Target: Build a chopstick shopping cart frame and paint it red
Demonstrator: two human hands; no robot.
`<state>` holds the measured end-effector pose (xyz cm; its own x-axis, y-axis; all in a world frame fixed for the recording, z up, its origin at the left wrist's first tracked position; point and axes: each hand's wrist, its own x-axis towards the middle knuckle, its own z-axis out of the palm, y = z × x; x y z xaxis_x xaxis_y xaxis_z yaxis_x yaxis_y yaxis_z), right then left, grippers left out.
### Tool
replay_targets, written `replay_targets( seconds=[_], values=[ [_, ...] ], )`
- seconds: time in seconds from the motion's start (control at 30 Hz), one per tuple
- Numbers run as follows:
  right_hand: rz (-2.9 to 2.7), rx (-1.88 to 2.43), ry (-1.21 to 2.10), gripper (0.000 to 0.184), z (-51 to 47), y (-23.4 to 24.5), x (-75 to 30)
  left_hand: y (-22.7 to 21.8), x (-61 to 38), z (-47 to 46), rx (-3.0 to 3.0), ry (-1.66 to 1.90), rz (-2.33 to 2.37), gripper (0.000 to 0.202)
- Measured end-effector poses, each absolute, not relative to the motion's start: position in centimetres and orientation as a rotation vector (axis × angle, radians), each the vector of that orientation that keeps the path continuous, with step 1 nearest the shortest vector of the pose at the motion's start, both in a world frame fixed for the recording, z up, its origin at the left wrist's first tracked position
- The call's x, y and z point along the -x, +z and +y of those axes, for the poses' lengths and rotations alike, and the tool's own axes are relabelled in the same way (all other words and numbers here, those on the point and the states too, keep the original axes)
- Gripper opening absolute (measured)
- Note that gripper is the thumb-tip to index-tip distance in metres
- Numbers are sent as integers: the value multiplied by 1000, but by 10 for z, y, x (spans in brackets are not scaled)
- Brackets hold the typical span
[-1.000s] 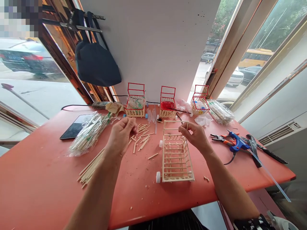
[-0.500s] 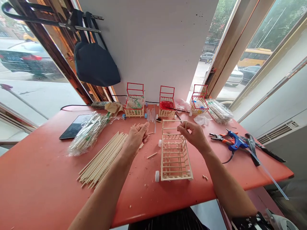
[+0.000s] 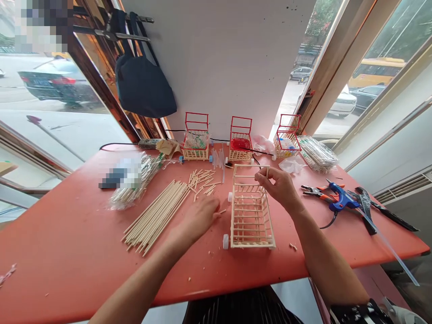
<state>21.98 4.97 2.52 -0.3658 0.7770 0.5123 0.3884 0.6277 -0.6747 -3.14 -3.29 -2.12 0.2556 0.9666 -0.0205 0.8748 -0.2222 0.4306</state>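
A small wooden-stick cart (image 3: 252,246) with white wheels stands in front of me, its raised handle at the far end. My right hand (image 3: 279,183) is closed in a pinch at the right corner of that handle; the fingers hide the exact contact. Left of the cart, my left hand (image 3: 202,215) is low over the table, slightly blurred. Its thumb and forefinger close around a short wooden stick (image 3: 222,211) that pokes out toward the cart. Cut short sticks (image 3: 201,179) lie scattered beyond this hand. A bundle of long sticks (image 3: 155,215) lies to its left.
Three carts with red handles, including a middle one (image 3: 240,154), stand along the wall. On the right lie a blue glue gun (image 3: 342,198) and pliers (image 3: 313,191). Bagged sticks (image 3: 135,186) lie at left, more packaged sticks (image 3: 317,154) at back right. The red table (image 3: 84,270) has a front edge near me.
My left hand has come down and toward the cart, reaching the short stick on the table and uncovering the scattered pieces. My right hand stays at the handle. The view has shifted slightly.
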Motion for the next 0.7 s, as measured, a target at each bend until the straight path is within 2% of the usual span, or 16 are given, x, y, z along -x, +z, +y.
replay_targets(
  seconds=[0.13,0.4,0.57,0.7],
  values=[
    [-1978,922,566,33,50,25,-220,-33,24,-40,-2174,361,1770,12],
    [-1982,907,587,34,51,26,-220,-6,60,-2,-2041,605,2191,26],
    [-1979,914,592,34,50,25,-221,-36,66,1,-2187,664,2083,26],
    [-1983,915,596,33,49,27,-220,-58,63,0,-2383,513,2018,35]
  ],
)
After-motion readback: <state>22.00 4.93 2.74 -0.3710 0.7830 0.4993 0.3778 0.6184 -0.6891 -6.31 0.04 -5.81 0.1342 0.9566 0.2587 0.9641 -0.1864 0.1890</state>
